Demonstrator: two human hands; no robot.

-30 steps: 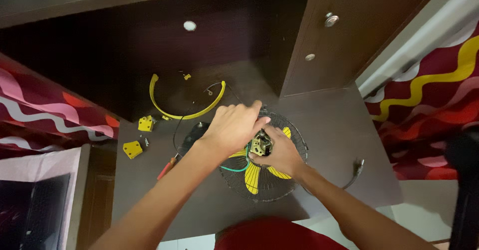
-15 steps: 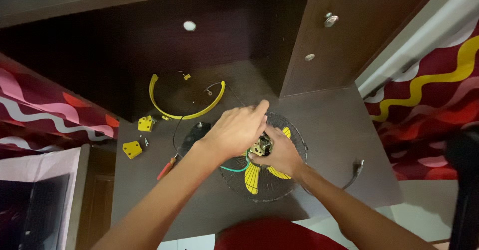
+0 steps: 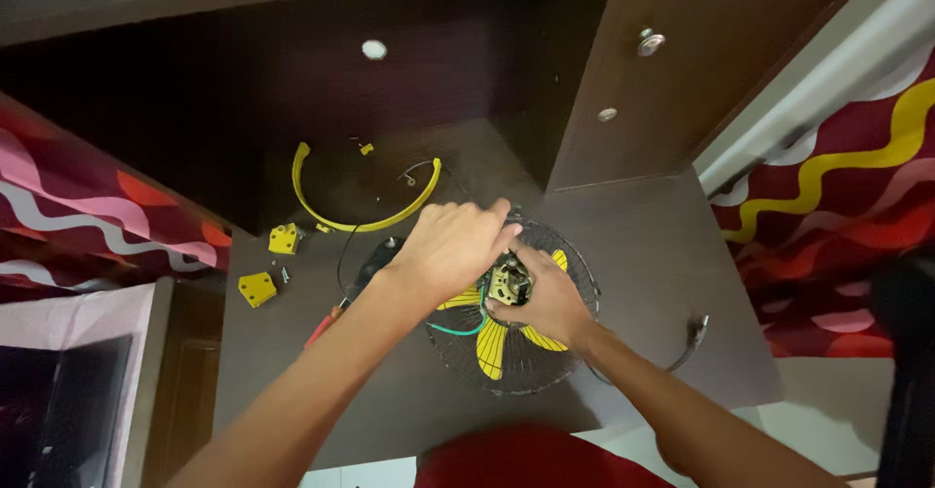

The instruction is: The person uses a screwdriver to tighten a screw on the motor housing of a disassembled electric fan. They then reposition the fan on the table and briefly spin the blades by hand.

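The small metal fan motor, seated on the round black wire grille with yellow blades, is pinched by the right hand; the left hand, curled over it, is best kept steadying; the hub should be eased squarely.

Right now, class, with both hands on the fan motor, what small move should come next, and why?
Probably lift the left hand slightly aside: it covers the motor that the right hand steadies over the wire grille and yellow blades, hiding the work.
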